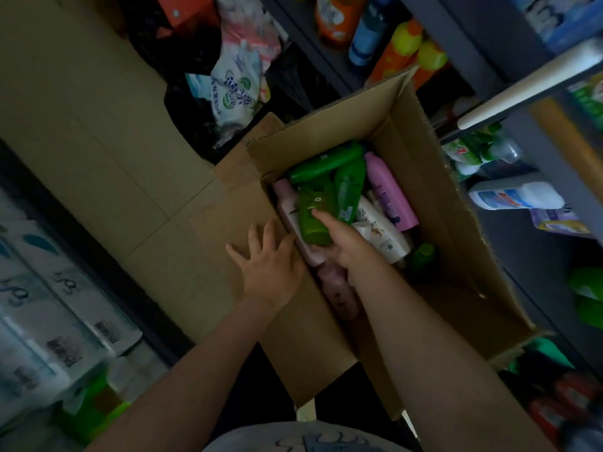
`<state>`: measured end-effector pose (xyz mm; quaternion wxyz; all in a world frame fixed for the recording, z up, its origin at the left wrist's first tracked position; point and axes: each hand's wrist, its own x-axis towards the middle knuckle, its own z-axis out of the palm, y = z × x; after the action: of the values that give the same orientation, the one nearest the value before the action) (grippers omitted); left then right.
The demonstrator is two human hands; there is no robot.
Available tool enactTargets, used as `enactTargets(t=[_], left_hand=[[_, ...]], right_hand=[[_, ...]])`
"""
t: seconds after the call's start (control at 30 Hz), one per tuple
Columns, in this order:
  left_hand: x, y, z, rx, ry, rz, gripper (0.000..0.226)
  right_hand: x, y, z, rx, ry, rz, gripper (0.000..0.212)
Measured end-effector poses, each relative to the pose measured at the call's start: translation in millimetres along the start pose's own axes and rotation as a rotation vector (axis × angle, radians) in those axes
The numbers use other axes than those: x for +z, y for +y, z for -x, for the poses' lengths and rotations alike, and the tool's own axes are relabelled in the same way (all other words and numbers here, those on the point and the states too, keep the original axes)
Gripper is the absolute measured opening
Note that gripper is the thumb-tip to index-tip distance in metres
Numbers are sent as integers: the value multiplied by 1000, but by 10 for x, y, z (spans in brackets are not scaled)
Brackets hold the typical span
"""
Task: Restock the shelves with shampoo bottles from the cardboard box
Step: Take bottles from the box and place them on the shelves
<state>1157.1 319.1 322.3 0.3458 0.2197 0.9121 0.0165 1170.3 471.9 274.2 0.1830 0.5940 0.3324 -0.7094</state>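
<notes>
cardboard box open above, near end bare — bottles crowd far end

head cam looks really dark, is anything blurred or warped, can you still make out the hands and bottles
Head view: dim and underexposed, the shelves on the right murky. Wide-angle bend tilts the edges, and the packs at far left smear. The centre stays legible: left hand flat on the cardboard box flap, right hand on a green bottle.

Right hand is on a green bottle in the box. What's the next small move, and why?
Probably lift the green bottle straight up out of the cardboard box. The right hand already grips it, it lies on top of the other bottles, and the left hand rests flat on the box flap, steadying it.
</notes>
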Motion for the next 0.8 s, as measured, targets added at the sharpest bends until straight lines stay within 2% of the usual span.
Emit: enactTargets(t=[0.07, 0.13, 0.2, 0.3, 0.37, 0.4, 0.47, 0.57, 0.7, 0.8], left_hand=[[-129, 57, -30, -65, -40, 80, 44], [-295, 145, -52, -104, -55, 206, 47], [-537, 324, -53, -107, -113, 521, 53], [-898, 731, 31, -128, -338, 1170, 58], [-1063, 1013, 106, -86, -367, 1342, 64], [-1169, 1169, 166, -39, -339, 1394, 55], [-1357, 1451, 302, 74, -295, 1474, 41], [-1729, 1866, 617, 356, -300, 1449, 53], [-2276, 2466, 1134, 698, -252, 1276, 50], [-2573, 2971, 1493, 906, -139, 1141, 51]], right_hand=[[-160, -20, 291, 31, -29, 4, 40], [-371, 48, 570, 37, -41, 25, 46], [-593, 135, 856, -26, -59, 49, 54], [-811, 191, 1338, -169, -120, 67, 51], [-911, 148, 1634, -274, -139, 124, 64], [-976, 90, 1766, -337, -128, 176, 66], [-1110, -88, 2038, -479, -96, 269, 57], [-1333, -431, 2547, -725, -3, 367, 45], [-1697, -769, 3247, -985, 143, 370, 40], [-2037, -971, 3670, -1130, 200, 289, 41]])
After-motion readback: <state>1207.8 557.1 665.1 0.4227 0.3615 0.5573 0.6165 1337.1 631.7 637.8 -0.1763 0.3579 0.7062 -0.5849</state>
